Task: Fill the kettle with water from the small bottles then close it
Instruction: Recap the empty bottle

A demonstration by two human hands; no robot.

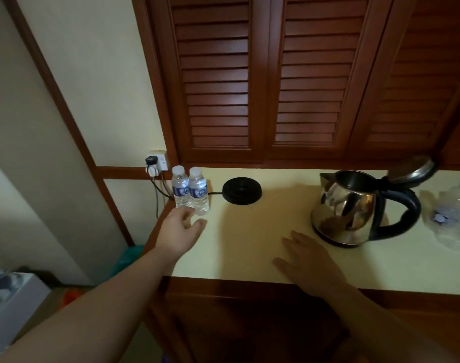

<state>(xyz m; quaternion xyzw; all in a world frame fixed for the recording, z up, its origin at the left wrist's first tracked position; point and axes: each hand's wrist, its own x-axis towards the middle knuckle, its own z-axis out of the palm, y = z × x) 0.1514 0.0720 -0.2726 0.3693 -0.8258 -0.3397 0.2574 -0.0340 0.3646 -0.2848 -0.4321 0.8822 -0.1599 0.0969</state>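
Note:
Two small capped water bottles with blue labels stand side by side at the counter's far left, the left bottle (179,186) touching the right bottle (199,191). My left hand (178,229) hovers just in front of them, fingers apart and holding nothing. A steel kettle (346,208) with a black handle stands on the right, off its base, its lid (412,171) tipped open. My right hand (308,260) rests flat on the counter, left of and in front of the kettle.
The black kettle base (242,190) sits between bottles and kettle, its cord running to a wall socket (157,161). Crumpled empty plastic bottles (453,218) lie at the right edge. Louvred wooden doors (263,82) rise behind the cream counter (249,244).

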